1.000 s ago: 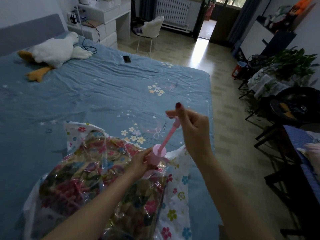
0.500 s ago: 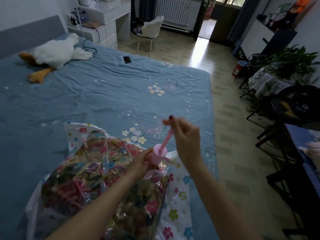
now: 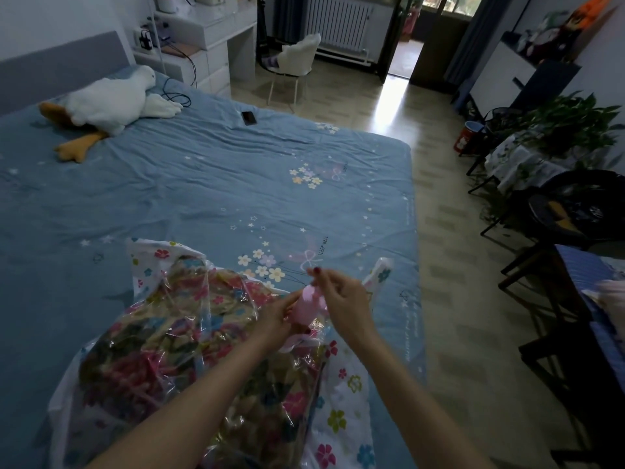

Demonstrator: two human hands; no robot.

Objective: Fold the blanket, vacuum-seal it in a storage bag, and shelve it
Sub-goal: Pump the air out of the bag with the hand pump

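Observation:
A clear storage bag (image 3: pixel 341 394) with a flower print lies on the blue bed (image 3: pixel 203 184) at the near edge. Inside it is the folded floral blanket (image 3: pixel 176 346). A pink hand pump (image 3: pixel 309 306) stands on the bag near its right side. My left hand (image 3: pixel 275 316) grips the pump's barrel from the left. My right hand (image 3: pixel 341 296) pinches the pump's handle, which is pushed down close to the barrel. The valve under the pump is hidden.
A white plush goose (image 3: pixel 108 99) and a black phone (image 3: pixel 249 117) lie farther up the bed. A white chair (image 3: pixel 297 59) and desk (image 3: pixel 216 38) stand beyond. Plants (image 3: pixel 558 126), dark chairs (image 3: pixel 581 211) and a table edge (image 3: pixel 588 299) line the tiled floor on the right.
My right hand has pushed the pump's handle down from its raised position until the rod has gone into the barrel. My left hand has kept its hold on the barrel.

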